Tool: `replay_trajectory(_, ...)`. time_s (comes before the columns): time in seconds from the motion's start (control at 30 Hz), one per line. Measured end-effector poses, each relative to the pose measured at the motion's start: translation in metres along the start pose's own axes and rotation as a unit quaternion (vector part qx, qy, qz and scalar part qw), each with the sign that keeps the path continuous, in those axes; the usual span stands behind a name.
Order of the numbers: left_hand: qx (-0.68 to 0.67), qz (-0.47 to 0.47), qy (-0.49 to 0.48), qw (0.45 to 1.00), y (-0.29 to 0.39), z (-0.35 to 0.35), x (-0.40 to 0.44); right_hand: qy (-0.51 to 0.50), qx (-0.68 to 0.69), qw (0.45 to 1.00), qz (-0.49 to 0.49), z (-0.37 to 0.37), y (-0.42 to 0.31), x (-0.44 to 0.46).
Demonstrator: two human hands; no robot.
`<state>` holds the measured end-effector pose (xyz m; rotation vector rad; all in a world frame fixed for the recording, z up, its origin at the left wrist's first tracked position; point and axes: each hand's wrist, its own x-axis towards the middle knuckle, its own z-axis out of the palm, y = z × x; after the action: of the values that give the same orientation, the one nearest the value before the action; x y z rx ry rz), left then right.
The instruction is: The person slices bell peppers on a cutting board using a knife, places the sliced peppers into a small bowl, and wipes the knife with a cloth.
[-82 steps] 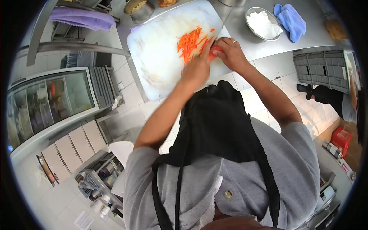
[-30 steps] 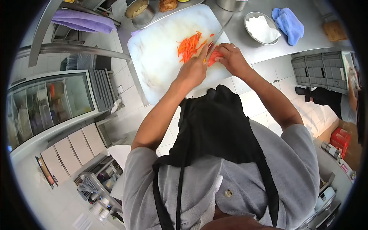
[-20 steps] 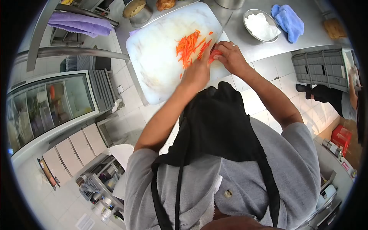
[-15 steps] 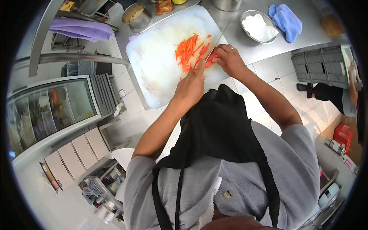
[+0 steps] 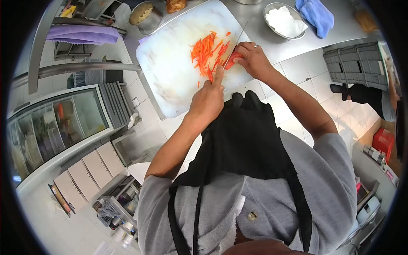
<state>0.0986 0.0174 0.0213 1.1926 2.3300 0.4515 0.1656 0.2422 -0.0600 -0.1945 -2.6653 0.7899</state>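
My left hand (image 5: 207,100) is closed around the handle of a knife (image 5: 240,39), its index finger stretched along the blade's back. The blade points up and to the right across the white cutting board (image 5: 163,68). My right hand (image 5: 255,63) presses a piece of red bell pepper (image 5: 231,60) onto the board, fingers curled over it, right beside the blade. Thin orange-red pepper strips (image 5: 202,50) lie in a loose heap left of the knife, with a few more close to the blade. The knife's handle is hidden inside my left hand.
On the steel counter (image 5: 272,51) stand a metal bowl with white contents (image 5: 285,22), a blue cloth (image 5: 316,18) and a metal pot (image 5: 145,16). A purple cloth (image 5: 83,34) hangs on a rail at left. Another person's dark-clad leg (image 5: 363,94) shows beside a grey crate (image 5: 357,66).
The whole view has shifted slightly, so the board and counter sit higher in it. Both hands keep hold of the knife and the pepper, with the blade still against the pepper.
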Motion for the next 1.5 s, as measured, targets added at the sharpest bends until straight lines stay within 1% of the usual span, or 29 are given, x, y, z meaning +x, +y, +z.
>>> replay_trajectory(0.03,-0.001,-0.015,-0.004,1.000,0.003,0.003,-0.001,0.002,0.002,1.000,-0.003,-0.001,0.000,0.000)
replay_trajectory(0.13,-0.025,0.024,0.068,0.997,0.000,0.018,0.039,0.020,0.000,1.000,-0.020,0.000,0.002,0.001)
replay_trajectory(0.17,-0.031,0.030,0.056,0.998,-0.005,0.018,0.045,0.025,-0.001,0.999,-0.028,0.002,0.002,-0.001)
replay_trajectory(0.23,-0.037,0.050,0.038,0.997,-0.012,0.005,0.057,0.019,0.006,1.000,-0.013,0.002,-0.002,0.000)
replay_trajectory(0.27,-0.035,0.047,0.044,0.997,-0.012,0.003,0.053,0.018,0.008,1.000,0.000,0.002,-0.001,0.000)
replay_trajectory(0.37,-0.035,0.031,0.045,0.998,0.001,0.002,0.006,0.012,0.014,1.000,-0.008,0.000,-0.001,-0.001)
replay_trajectory(0.4,-0.026,-0.005,-0.008,1.000,0.005,-0.005,0.000,0.007,0.016,1.000,-0.006,0.000,-0.001,-0.002)
replay_trajectory(0.5,-0.032,0.028,0.066,0.997,-0.010,0.033,0.020,0.000,0.016,1.000,-0.010,-0.002,-0.002,0.000)
replay_trajectory(0.6,-0.080,0.036,0.044,0.995,-0.003,0.014,0.067,-0.001,0.016,1.000,-0.015,-0.001,-0.004,-0.003)
replay_trajectory(0.7,-0.048,0.079,0.071,0.993,-0.007,0.003,0.082,0.014,0.023,0.999,-0.017,-0.001,0.000,0.003)
replay_trajectory(0.73,-0.063,0.046,0.056,0.995,-0.003,0.005,0.075,0.026,0.020,0.999,-0.022,-0.001,-0.001,0.003)
replay_trajectory(0.8,-0.042,0.048,0.046,0.997,-0.003,0.005,0.054,0.028,0.023,0.999,-0.022,0.002,0.002,0.000)
replay_trajectory(0.87,-0.031,0.030,0.034,0.998,0.001,0.000,0.023,0.027,0.014,0.999,-0.018,0.003,0.002,-0.002)
replay_trajectory(0.97,-0.028,-0.010,-0.027,0.999,0.007,-0.013,0.005,0.019,0.009,1.000,-0.012,0.003,0.003,-0.002)
replay_trajectory(1.07,-0.051,0.023,0.071,0.996,-0.003,0.029,0.034,0.014,0.013,1.000,-0.013,0.003,0.001,-0.004)
replay_trajectory(1.13,-0.082,0.032,0.043,0.995,0.001,0.006,0.069,0.014,0.007,1.000,-0.019,0.002,0.002,-0.004)
replay_trajectory(1.17,-0.098,0.033,0.026,0.994,0.002,0.000,0.072,0.007,0.004,1.000,-0.022,0.004,0.001,-0.009)
replay_trajectory(1.2,-0.076,0.063,0.041,0.994,-0.007,0.000,0.075,0.009,-0.005,1.000,-0.029,0.002,0.004,-0.003)
replay_trajectory(1.3,-0.050,0.044,0.045,0.997,-0.002,0.000,0.035,0.030,0.025,0.999,-0.013,0.000,0.001,-0.001)
replay_trajectory(1.33,-0.047,0.042,0.038,0.997,-0.002,0.001,0.018,0.032,0.028,0.999,-0.018,0.001,0.000,-0.002)
replay_trajectory(1.4,-0.032,0.009,0.020,0.999,0.001,0.004,0.002,0.034,0.033,0.998,-0.029,-0.002,0.001,0.000)
replay_trajectory(1.43,-0.024,-0.004,0.013,1.000,0.002,0.004,0.002,0.036,0.030,0.999,-0.027,-0.002,0.003,0.000)
replay_trajectory(1.5,-0.039,0.022,0.050,0.998,0.002,0.023,0.032,0.034,0.027,0.999,-0.029,-0.001,0.001,-0.001)
